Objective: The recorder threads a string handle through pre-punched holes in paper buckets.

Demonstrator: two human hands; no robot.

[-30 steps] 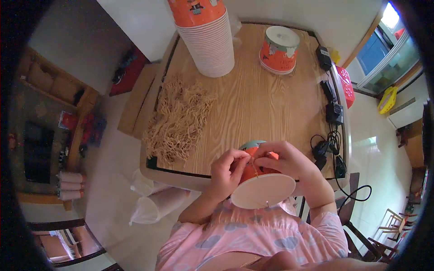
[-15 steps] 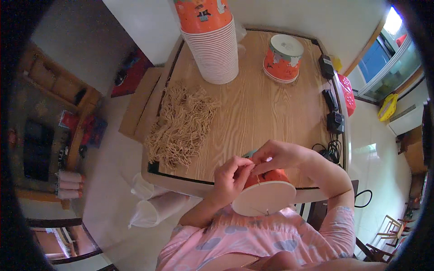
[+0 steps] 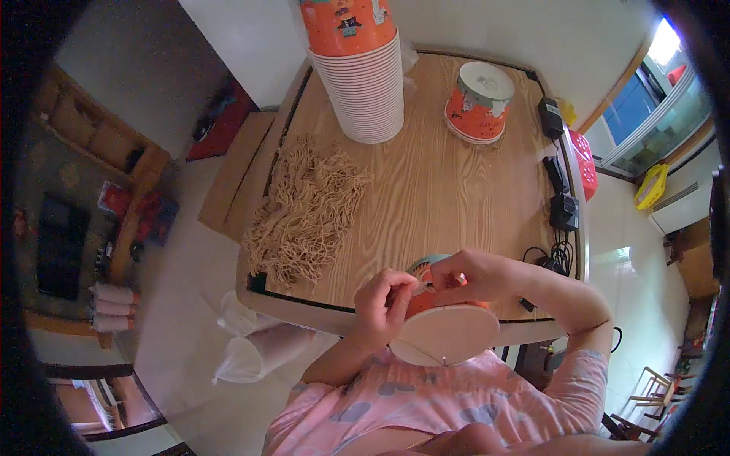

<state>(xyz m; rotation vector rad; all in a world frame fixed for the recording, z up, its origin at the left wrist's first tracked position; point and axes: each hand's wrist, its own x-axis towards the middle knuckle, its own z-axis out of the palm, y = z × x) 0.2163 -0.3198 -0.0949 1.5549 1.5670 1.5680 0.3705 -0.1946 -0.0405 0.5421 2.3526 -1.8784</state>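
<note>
An orange printed paper bucket lies on its side at the table's near edge, its white open mouth turned toward me. A thin piece of string shows inside the mouth, near the lower rim. My left hand is at the bucket's left side, thumb and fingers pinched together. Over the bucket's upper side, my right hand is closed with its fingers bent. The string appears to run to both hands, though the fingers hide most of it. Left of them lies a heap of tan strings.
A tall stack of paper buckets rises at the back of the wooden table. Several more buckets stand upside down at the back right. Black adapters and cables line the right edge. Plastic-wrapped stacks lie below the near left edge.
My hands have drawn slightly apart, the right one moving right and a little down. The bucket has tilted a little, and its printed side shows more between the hands.
</note>
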